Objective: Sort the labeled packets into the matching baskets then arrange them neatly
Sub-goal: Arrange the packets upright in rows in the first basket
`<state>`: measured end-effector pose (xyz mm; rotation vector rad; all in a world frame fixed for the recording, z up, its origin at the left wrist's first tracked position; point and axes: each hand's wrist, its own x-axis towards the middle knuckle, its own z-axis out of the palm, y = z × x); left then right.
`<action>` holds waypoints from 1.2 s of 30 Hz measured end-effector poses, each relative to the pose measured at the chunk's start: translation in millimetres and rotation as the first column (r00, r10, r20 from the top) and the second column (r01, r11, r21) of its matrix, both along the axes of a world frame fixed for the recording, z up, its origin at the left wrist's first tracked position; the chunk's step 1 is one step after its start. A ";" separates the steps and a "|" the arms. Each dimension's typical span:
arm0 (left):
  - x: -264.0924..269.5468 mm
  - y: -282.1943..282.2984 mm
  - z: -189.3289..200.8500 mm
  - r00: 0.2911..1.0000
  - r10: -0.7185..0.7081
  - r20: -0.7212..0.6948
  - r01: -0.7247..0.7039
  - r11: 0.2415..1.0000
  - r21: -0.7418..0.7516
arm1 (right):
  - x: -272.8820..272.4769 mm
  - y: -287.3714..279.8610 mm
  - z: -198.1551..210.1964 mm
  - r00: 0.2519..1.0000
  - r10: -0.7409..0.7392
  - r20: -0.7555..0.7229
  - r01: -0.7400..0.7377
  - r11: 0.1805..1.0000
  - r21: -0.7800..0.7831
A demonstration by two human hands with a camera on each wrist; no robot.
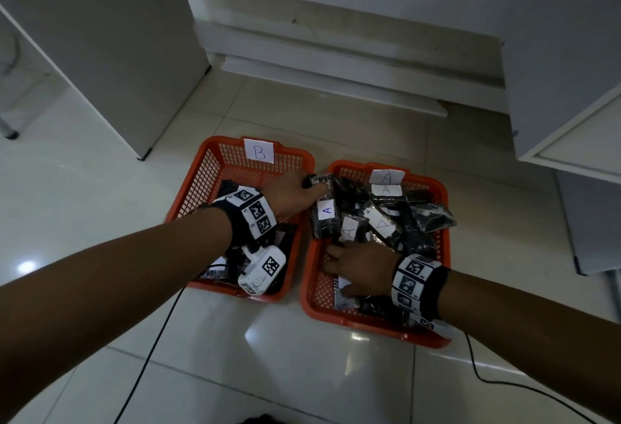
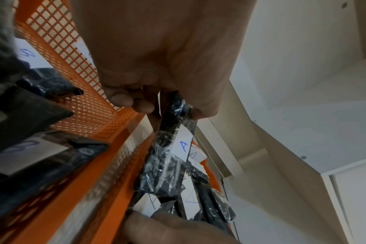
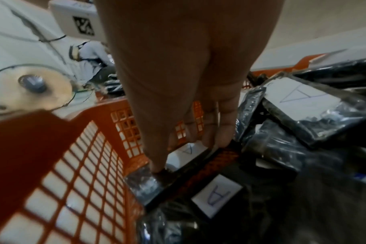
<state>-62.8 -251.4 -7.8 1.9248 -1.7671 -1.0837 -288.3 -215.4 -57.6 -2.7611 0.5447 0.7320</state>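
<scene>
Two orange mesh baskets stand side by side on the floor: basket B [image 1: 208,154] at left with a "B" tag [image 1: 259,151], basket A [image 1: 443,208] at right with an "A" tag [image 1: 386,176]. My left hand [image 1: 302,190] [image 2: 169,105] reaches over the rims between them. It pinches the top of a black packet with an "A" label [image 1: 325,218] [image 2: 173,148], which hangs at basket A's left wall. My right hand [image 1: 339,262] [image 3: 186,153] is low in basket A's near left corner, thumb and fingers holding a flat "A" packet [image 1: 346,294] [image 3: 184,156]. Several "A" packets [image 1: 383,222] are piled behind it.
Basket B holds dark packets with "B" labels [image 2: 27,148]. White cabinets [image 1: 111,37] stand at the back left and right [image 1: 571,87]. Black cables [image 1: 487,380] trail over the tiled floor. A fan [image 3: 29,84] and a seated person [image 3: 92,57] show in the right wrist view.
</scene>
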 end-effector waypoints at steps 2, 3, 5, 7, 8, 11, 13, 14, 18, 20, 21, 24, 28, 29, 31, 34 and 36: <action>-3.4 0.7 3.1 1.000 -0.009 0.006 0.009 1.000 0.000 | -2.9 1.2 0.1 1.000 -0.024 -0.015 0.024 1.000 0.006; -5.1 1.2 5.3 1.000 -0.016 0.016 0.016 1.000 0.001 | -5.2 0.6 -0.5 0.999 -0.043 -0.008 0.043 0.999 0.009; -8.1 2.2 8.8 0.999 -0.034 0.033 0.034 0.999 0.003 | -10.6 -1.1 -1.4 0.996 -0.086 0.016 0.086 0.996 0.031; -9.7 3.2 10.8 0.999 -0.039 0.037 0.039 0.999 -0.001 | -15.1 -3.2 -1.9 0.994 -0.106 0.028 0.104 0.993 0.056; -9.9 4.3 12.4 0.999 -0.034 0.034 0.034 0.999 -0.002 | -16.7 -4.3 -0.4 0.993 -0.115 0.029 0.113 0.991 0.069; -8.0 3.8 11.0 1.000 -0.024 -0.006 0.024 1.000 0.003 | -20.0 -12.2 10.2 0.973 -0.210 0.093 0.203 0.976 0.084; -6.4 4.1 11.2 1.000 -0.013 -0.028 0.012 1.000 -0.014 | -21.7 -22.1 18.9 0.943 -0.281 0.181 0.286 0.958 -0.004; -5.7 4.1 11.5 0.999 -0.001 -0.043 0.000 1.000 -0.026 | -22.6 -27.8 21.9 0.921 -0.311 0.234 0.336 0.939 -0.078; -4.3 4.1 14.1 0.994 0.045 -0.095 -0.049 0.998 -0.042 | -23.0 -48.9 24.0 0.883 -0.380 0.277 0.444 0.866 -0.229; -5.6 5.6 15.6 0.996 0.043 -0.078 -0.045 0.999 -0.029 | -20.3 -52.5 22.6 0.889 -0.398 0.228 0.445 0.868 -0.220; -7.3 7.4 16.7 0.998 0.033 -0.058 -0.035 0.999 -0.021 | -19.0 -52.2 21.8 0.887 -0.406 0.219 0.449 0.869 -0.208; -13.3 13.3 19.1 0.999 -0.049 -0.021 0.049 0.998 -0.026 | -16.7 -47.7 18.9 0.876 -0.419 0.239 0.459 0.875 -0.151; -20.0 18.1 15.6 0.958 -0.284 0.031 0.285 0.958 -0.040 | -23.8 -48.7 29.0 0.777 -0.531 0.337 0.567 0.824 -0.008; -22.8 19.9 15.1 0.935 -0.348 0.066 0.349 0.937 -0.017 | -27.6 -51.6 34.5 0.748 -0.554 0.366 0.595 0.804 0.000; -29.2 24.7 12.7 0.875 -0.458 0.160 0.458 0.888 0.036 | -36.8 -57.3 45.0 0.722 -0.581 0.377 0.628 0.778 -0.003; -38.4 30.9 2.8 0.776 -0.567 0.276 0.567 0.819 0.089 | -49.6 -60.2 55.7 0.748 -0.596 0.293 0.630 0.776 -0.028; -41.5 33.3 -3.5 0.719 -0.601 0.348 0.603 0.789 0.117 | -55.2 -56.7 57.3 0.773 -0.548 0.320 0.614 0.773 -0.160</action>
